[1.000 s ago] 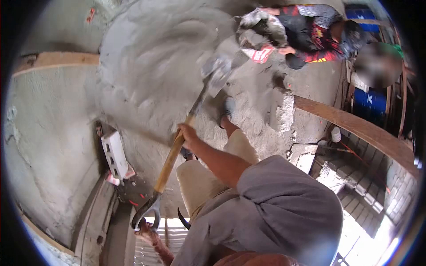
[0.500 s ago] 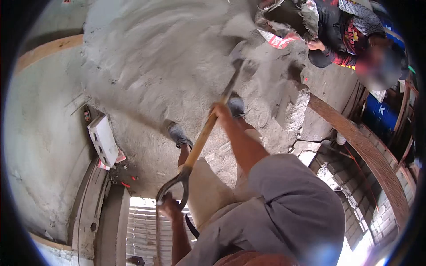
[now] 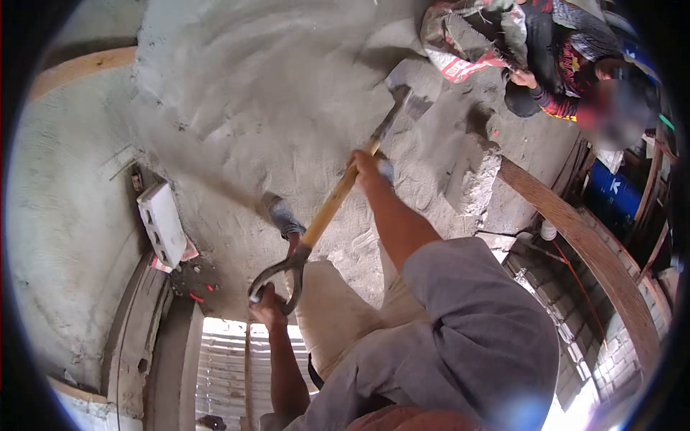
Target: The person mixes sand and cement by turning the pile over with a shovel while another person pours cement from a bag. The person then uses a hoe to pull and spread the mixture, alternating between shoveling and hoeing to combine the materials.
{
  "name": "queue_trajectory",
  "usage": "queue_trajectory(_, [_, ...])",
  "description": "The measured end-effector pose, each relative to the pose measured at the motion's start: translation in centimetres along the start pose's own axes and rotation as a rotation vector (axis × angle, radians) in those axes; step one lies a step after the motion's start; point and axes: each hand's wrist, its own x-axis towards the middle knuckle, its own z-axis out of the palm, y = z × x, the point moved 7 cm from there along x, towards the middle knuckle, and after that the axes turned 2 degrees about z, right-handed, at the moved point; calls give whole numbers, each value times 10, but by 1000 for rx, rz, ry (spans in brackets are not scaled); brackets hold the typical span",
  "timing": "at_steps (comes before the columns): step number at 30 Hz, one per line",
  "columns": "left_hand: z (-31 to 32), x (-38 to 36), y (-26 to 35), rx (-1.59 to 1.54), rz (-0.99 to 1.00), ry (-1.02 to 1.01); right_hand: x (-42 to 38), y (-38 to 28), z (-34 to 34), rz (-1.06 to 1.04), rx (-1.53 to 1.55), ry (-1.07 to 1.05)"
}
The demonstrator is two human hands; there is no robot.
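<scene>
A shovel point(image 3: 332, 210) with a wooden shaft runs diagonally across the view. My left hand point(image 3: 269, 307) is wrapped round the grip of its dark D-shaped handle. Further up, my right hand point(image 3: 366, 167) closes round the shaft near the metal socket. The shovel's blade point(image 3: 417, 103) is over the grey sand-like material point(image 3: 273, 79), a little short of a sack point(image 3: 460, 66). Much of the blade's metal shows. A co-worker's hand point(image 3: 524, 77) grips the rim of this sack, whose mouth is open.
A co-worker point(image 3: 568, 86) crouches at the upper right. A broken concrete lump point(image 3: 478, 179) and a curved-looking wooden plank point(image 3: 589, 237) lie to the right. On the left, a hollow block point(image 3: 162, 224) stands by the wall. Blue drums point(image 3: 612, 188) are at the far right.
The shovel blade has turned and moved slightly right, showing more bare metal. Both my hands have shifted a little with the shovel. The sack's mouth has partly folded in.
</scene>
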Motion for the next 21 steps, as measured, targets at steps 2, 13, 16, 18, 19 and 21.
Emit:
queue_trajectory(2, [-45, -6, -1, 10, 4, 25, -55, 8, 16, 24, 6, 206])
queue_trajectory(13, [-140, -110, 87, -167, 139, -1, -266, -46, 76, -37, 130, 38])
queue_trajectory(16, [-128, -143, 113, -163, 272, -48, -302, -100, 80, -73, 172, -12])
queue_trajectory(18, [-112, -166, 132, -156, 310, -51, -311, -136, 84, -67, 210, -124])
queue_trajectory(19, [-98, -180, 149, -149, 379, -68, -323, -159, 86, -67, 202, -145])
queue_trajectory(21, [-71, -192, 158, -146, 452, -82, -321, -203, 89, -65, 241, -226])
